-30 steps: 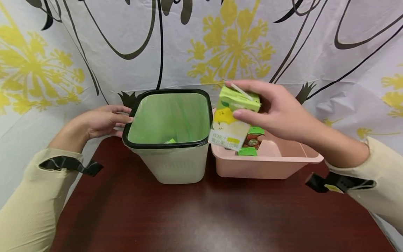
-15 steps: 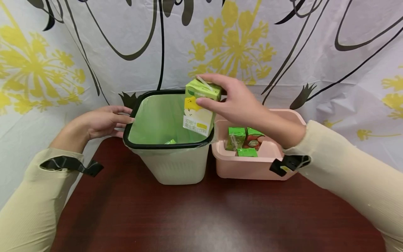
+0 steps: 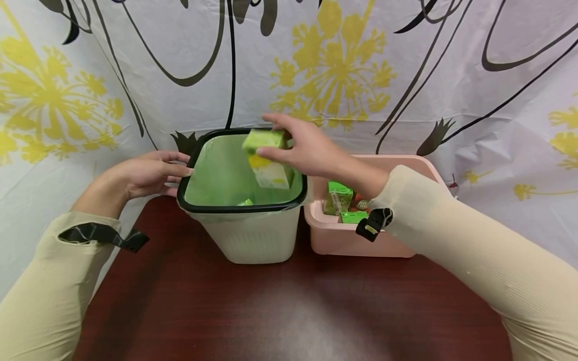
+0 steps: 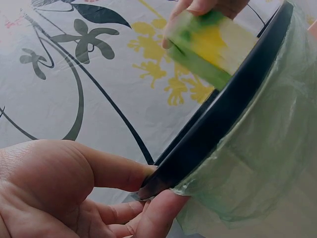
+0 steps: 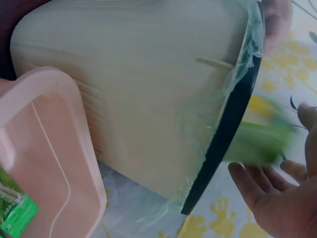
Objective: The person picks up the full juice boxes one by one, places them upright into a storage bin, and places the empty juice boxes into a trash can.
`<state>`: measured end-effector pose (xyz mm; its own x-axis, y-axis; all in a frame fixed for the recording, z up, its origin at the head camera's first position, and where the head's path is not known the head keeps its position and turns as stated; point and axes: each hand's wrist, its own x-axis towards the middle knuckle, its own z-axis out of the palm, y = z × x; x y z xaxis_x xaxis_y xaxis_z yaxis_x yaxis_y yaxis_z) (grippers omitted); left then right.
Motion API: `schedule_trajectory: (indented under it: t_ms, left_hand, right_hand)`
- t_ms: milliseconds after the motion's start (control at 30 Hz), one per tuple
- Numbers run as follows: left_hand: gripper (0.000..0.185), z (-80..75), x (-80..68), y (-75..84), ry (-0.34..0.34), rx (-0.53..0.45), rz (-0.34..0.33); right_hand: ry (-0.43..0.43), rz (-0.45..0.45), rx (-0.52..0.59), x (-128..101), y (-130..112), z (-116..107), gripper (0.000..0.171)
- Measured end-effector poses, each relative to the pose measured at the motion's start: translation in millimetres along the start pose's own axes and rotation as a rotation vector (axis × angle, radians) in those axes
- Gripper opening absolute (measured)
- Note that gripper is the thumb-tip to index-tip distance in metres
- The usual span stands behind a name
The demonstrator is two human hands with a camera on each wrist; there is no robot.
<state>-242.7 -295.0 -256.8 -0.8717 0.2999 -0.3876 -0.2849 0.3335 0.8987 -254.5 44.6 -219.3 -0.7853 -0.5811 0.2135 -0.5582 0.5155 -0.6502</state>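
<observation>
My left hand (image 3: pixel 146 175) pinches the black rim of a lined trash bin (image 3: pixel 253 235) at its left side; fingers lie on both sides of the rim in the left wrist view. Over the bin's opening, my right hand (image 3: pixel 307 145) has its fingers spread around a green and yellow juice carton (image 3: pixel 271 170). The blurred carton sits lower than the fingertips, with its lower part within the opening, and looks let go. In the right wrist view, the fingers (image 5: pixel 252 181) stand apart beside the carton. Inside the green liner, a small green corner of something (image 3: pixel 246 202) shows.
A pink plastic basin (image 3: pixel 375 243) stands just right of the bin, holding several small juice cartons (image 3: pixel 338 198); my right forearm covers part of it. Both containers stand on a dark red-brown table (image 3: pixel 271 311) against a flower-patterned sheet (image 3: pixel 180 50).
My right hand has carried the juice carton leftward from above the basin to over the bin, and the carton now drops away from the fingers. My left hand stays at the rim.
</observation>
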Motion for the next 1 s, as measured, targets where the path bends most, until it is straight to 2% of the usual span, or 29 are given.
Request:
schedule_trajectory:
  t_ms: [300, 500, 633, 767, 1000]
  left_hand:
    - [0.056, -0.6, 0.6, -0.8, -0.005, -0.003, 0.003]
    - [0.058, -0.8, 0.1, -1.6, -0.003, 0.004, 0.004]
    - [0.059, 0.6, -1.2, -2.1, 0.001, 0.007, 0.007]
    - [0.061, 2.5, -2.4, -2.6, 0.008, 0.014, 0.01]
    - [0.069, 5.4, -7.1, -4.8, 0.047, 0.128, 0.027]
  right_hand:
    - [-0.096, -0.087, -0.077, -11.4, 8.2, 2.0, 0.068]
    - [-0.114, -0.164, -0.134, -30.0, 10.6, -2.7, 0.065]
    - [-0.106, -0.202, -0.131, -46.7, 10.4, -7.2, 0.066]
    - [-0.112, -0.199, -0.102, -67.1, 12.7, -14.6, 0.067]
    - [-0.058, -0.192, -0.166, -108.2, 26.8, -35.8, 0.067]
